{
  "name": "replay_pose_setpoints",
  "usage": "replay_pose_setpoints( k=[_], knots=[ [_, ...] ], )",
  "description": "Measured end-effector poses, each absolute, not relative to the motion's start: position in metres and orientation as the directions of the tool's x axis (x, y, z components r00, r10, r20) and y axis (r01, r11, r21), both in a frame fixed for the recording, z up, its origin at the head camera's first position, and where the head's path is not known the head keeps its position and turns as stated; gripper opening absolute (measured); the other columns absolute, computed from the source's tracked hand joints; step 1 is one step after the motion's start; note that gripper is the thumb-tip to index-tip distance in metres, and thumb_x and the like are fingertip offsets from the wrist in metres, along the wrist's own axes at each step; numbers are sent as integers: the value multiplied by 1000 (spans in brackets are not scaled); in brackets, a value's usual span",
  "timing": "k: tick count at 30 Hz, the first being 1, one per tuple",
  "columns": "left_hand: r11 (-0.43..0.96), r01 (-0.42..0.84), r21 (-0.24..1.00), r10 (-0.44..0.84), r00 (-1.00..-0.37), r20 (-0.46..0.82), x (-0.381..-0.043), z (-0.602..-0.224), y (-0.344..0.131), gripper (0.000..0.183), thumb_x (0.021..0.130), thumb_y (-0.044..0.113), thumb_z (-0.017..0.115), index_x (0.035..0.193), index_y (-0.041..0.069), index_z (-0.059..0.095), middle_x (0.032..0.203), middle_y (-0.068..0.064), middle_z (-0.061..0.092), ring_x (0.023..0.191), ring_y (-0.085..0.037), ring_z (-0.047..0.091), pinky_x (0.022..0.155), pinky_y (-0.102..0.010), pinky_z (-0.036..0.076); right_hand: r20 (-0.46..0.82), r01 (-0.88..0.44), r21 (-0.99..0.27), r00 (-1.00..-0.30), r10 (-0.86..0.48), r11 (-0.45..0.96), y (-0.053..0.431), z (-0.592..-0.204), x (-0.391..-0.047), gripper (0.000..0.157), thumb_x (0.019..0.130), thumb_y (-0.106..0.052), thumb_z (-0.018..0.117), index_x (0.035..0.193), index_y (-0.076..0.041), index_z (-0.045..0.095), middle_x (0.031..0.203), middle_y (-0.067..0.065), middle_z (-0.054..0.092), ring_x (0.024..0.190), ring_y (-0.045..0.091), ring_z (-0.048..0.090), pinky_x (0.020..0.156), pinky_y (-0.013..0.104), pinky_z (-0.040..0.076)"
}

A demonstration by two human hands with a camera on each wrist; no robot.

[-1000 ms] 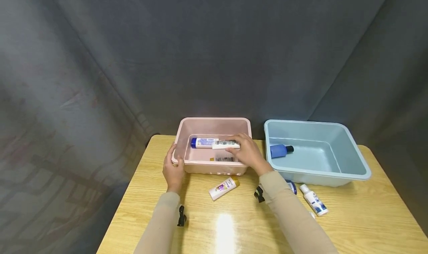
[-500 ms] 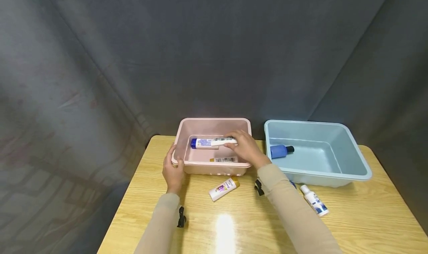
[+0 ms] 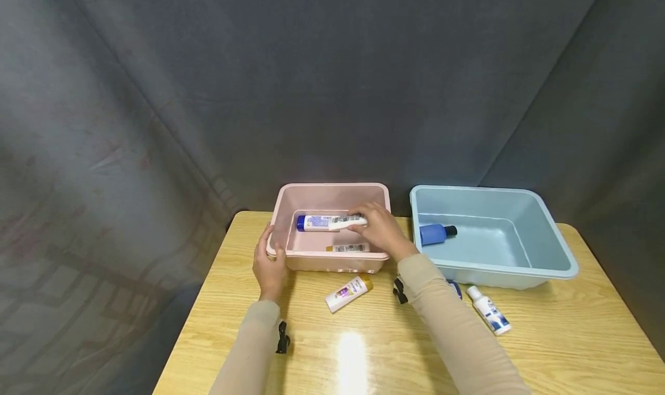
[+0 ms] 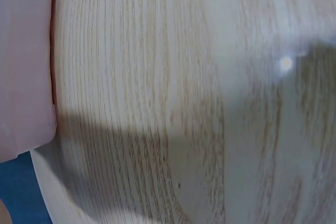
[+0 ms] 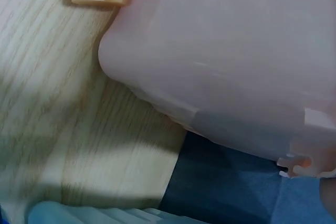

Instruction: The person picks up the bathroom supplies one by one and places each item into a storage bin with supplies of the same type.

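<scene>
My left hand (image 3: 269, 272) grips the front left corner of a pink plastic bin (image 3: 332, 262), thumb at the front and fingers along the side. My right hand (image 3: 381, 230) reaches into the bin and pinches a white tube (image 3: 343, 223) with dark print by its right end. The tube's left end overlaps a white bottle with a blue cap (image 3: 314, 223) lying in the bin. Nearer the front wall lies a small gold-capped bottle (image 3: 351, 248). The wrist views show mostly the bin's outer wall (image 4: 26, 66) and the table; both hands are largely outside them.
A light blue bin (image 3: 499, 268) stands to the right, holding a blue bottle with a black cap (image 3: 433, 234). On the wooden table (image 3: 306, 354) lie a gold-capped bottle (image 3: 347, 294) and a white bottle (image 3: 489, 311). A blue-edged item (image 3: 455, 289) is partly behind my right sleeve.
My right hand has lifted slightly and shifted left with the tube, tilting it; the small bottle in the pink bin shows more fully. My left hand has stayed at the corner.
</scene>
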State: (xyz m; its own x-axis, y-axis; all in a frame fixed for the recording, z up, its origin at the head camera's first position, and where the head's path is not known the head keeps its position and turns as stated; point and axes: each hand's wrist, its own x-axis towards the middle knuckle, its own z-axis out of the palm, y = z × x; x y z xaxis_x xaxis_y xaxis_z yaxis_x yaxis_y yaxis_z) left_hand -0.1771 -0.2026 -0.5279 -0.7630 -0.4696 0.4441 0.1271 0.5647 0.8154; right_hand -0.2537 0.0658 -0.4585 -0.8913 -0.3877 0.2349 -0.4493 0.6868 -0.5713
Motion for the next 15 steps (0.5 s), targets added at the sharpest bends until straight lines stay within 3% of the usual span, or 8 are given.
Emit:
replay_pose_setpoints(
  k=[15],
  knots=[
    [564, 145, 813, -474, -749, 462, -175, -527, -202, 46, 90, 7, 56, 135, 16, 59, 143, 1, 56, 132, -28, 50, 107, -49, 39, 220, -461, -513, -886, -409, 724, 64, -461, -252, 38, 82, -28, 81, 117, -14, 73, 123, 6, 67, 119, 27, 57, 104, 46, 42]
  ],
)
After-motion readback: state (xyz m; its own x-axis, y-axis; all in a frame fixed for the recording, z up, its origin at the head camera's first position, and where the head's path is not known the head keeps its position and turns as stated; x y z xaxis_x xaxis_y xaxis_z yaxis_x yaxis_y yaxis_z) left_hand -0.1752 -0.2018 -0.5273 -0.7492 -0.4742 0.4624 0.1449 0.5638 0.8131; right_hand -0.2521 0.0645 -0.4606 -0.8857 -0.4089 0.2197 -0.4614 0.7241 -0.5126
